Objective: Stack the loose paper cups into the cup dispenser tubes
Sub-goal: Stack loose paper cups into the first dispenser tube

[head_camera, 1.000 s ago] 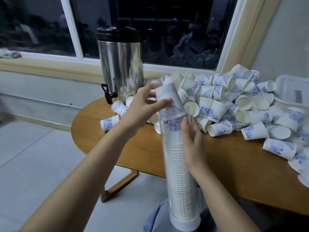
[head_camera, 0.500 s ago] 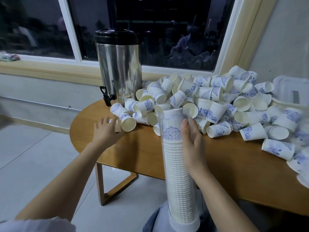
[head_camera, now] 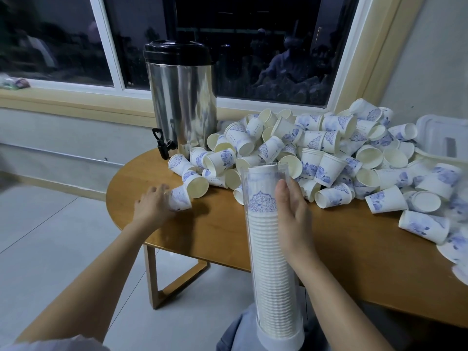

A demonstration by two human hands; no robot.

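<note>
Left hand (head_camera: 154, 205): at the left end of the counter (head_camera: 217, 234), your fingers curled round one cup (head_camera: 180, 198) lying on its side, just beside the pile (head_camera: 329, 153) of loose cups. Right hand (head_camera: 295, 216): flat against the upright tube (head_camera: 263, 178), your fingers straight and pressed together; thumb not visible. The stack (head_camera: 268, 262) inside reaches nearly to the tube's rim. Urn (head_camera: 182, 97) stands at the pile's left edge.

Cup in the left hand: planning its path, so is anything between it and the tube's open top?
Nothing visible stands between. The left hand grips the cup at the table's left end; the tube is open on top, though its stack nearly reaches the rim.
</note>
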